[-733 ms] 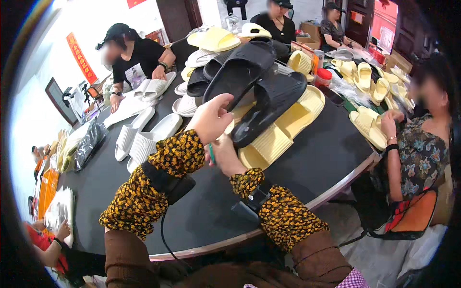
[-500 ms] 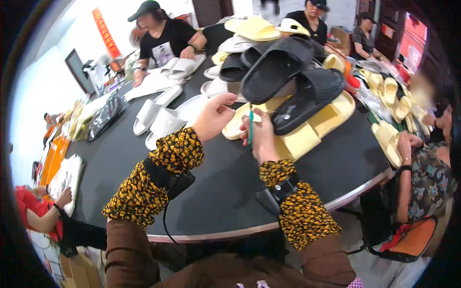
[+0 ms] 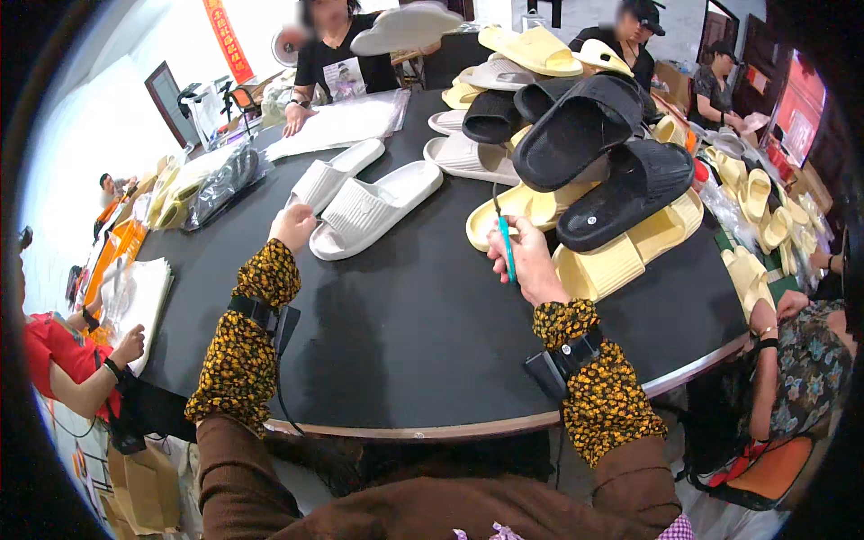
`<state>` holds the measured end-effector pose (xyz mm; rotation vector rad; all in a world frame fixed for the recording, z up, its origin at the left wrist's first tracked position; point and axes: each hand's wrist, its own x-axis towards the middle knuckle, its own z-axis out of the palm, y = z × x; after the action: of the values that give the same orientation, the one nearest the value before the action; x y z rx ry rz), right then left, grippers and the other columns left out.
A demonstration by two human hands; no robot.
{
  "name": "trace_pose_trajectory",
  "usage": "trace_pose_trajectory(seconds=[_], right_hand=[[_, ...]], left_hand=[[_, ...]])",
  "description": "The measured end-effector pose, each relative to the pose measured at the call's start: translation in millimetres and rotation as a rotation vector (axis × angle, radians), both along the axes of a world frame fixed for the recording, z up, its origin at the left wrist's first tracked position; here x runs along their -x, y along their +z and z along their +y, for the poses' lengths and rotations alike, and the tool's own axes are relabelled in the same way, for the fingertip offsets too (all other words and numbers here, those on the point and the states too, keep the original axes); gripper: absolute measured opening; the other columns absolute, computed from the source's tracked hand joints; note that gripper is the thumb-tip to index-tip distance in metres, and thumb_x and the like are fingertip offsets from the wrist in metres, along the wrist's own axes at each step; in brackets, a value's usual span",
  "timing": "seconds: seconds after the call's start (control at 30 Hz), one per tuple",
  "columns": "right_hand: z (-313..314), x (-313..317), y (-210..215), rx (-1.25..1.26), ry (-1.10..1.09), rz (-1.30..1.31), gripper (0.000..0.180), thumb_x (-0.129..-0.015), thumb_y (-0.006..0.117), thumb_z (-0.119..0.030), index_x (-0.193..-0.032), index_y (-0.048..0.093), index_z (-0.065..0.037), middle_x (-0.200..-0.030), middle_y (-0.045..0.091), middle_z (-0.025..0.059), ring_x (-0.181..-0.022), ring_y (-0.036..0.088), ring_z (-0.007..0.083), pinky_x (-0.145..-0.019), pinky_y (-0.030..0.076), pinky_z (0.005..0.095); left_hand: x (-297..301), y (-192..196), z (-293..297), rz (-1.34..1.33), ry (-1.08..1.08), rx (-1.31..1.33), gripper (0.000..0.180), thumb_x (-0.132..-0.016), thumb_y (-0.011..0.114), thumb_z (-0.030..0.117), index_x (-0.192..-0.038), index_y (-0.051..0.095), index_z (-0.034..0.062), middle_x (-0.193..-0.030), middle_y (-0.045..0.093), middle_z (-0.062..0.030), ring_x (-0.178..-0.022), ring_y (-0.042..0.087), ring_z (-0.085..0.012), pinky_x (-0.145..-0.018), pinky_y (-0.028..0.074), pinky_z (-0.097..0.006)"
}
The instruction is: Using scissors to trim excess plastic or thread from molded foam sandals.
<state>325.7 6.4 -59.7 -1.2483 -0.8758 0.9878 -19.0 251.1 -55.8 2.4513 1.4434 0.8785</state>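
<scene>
My left hand [image 3: 294, 227] has its curled fingers on the toe end of a light grey slipper [image 3: 317, 184] with a ribbed strap. Beside it lies its mate, another light grey slipper [image 3: 364, 219], its toe pointing toward me. In my right hand [image 3: 529, 261] is a slim teal-handled tool [image 3: 507, 243] with a thin dark tip pointing up and away; its exact kind is unclear. Right next to that hand rises a pile of slippers, with a black slipper [image 3: 627, 200] lying on a pale yellow slipper [image 3: 601, 268].
The dark table [image 3: 423, 351] curves along its near edge. Across it a person handles a light slipper [image 3: 407, 29] above white sheets [image 3: 346, 124]. Bagged items [image 3: 225, 184] lie at the left. Other people work at both sides, with yellow slippers [image 3: 756, 198] at the right.
My left hand has moved left, away from my right hand, to the grey slipper. My right hand keeps the teal-handled tool. The person across has raised a slipper off the sheets.
</scene>
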Motion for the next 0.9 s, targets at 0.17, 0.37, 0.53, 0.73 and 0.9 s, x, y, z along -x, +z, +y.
trace_pose_trajectory(seconds=[0.17,0.37,0.53,0.73,0.9], right_hand=[[-4,2,2,0.022,0.046,-0.043,0.037,-0.084,0.062,-0.023,-0.112,0.050,-0.003,-0.070,0.056,0.0023,-0.050,0.051,0.0055,-0.040,0.040,0.0192],[-2,11,5,0.025,0.067,-0.043,0.038,-0.084,0.063,-0.023,-0.113,0.051,-0.002,-0.070,0.056,0.0016,-0.051,0.051,0.0048,-0.040,0.039,0.0185],[-4,9,8,0.057,0.065,-0.080,0.038,-0.084,0.062,-0.024,-0.114,0.050,-0.003,-0.070,0.056,0.0021,-0.051,0.051,0.0051,-0.041,0.040,0.0189],[-1,11,5,0.056,0.082,-0.090,0.038,-0.084,0.062,-0.024,-0.114,0.050,-0.003,-0.070,0.056,0.0027,-0.051,0.051,0.0055,-0.042,0.040,0.0195],[-2,9,7,0.015,0.085,-0.070,0.039,-0.084,0.063,-0.025,-0.114,0.050,-0.003,-0.070,0.056,0.0021,-0.051,0.051,0.0050,-0.042,0.040,0.0193]], left_hand=[[-2,-39,21,-0.021,0.034,0.265,0.049,-0.074,0.062,0.017,-0.120,0.052,0.0049,-0.112,0.061,-0.0162,-0.105,0.059,-0.0266,-0.090,0.045,-0.034],[4,-49,36,0.011,-0.058,0.267,0.036,-0.072,0.059,0.012,-0.105,0.059,-0.0002,-0.093,0.065,-0.0169,-0.084,0.063,-0.0262,-0.078,0.049,-0.034],[-38,-16,-44,0.086,-0.288,0.304,0.022,-0.071,0.061,0.012,-0.087,0.062,-0.0030,-0.071,0.063,-0.0138,-0.067,0.062,-0.0218,-0.066,0.049,-0.031],[-72,15,-158,0.056,-0.604,0.691,0.021,-0.083,0.057,0.012,-0.099,0.060,-0.0010,-0.071,0.059,-0.0047,-0.065,0.054,-0.0102,-0.063,0.046,-0.026],[-79,46,-208,0.068,-0.653,0.609,0.019,-0.083,0.060,0.015,-0.094,0.062,-0.0003,-0.065,0.055,-0.0051,-0.061,0.053,-0.0123,-0.059,0.044,-0.027]])
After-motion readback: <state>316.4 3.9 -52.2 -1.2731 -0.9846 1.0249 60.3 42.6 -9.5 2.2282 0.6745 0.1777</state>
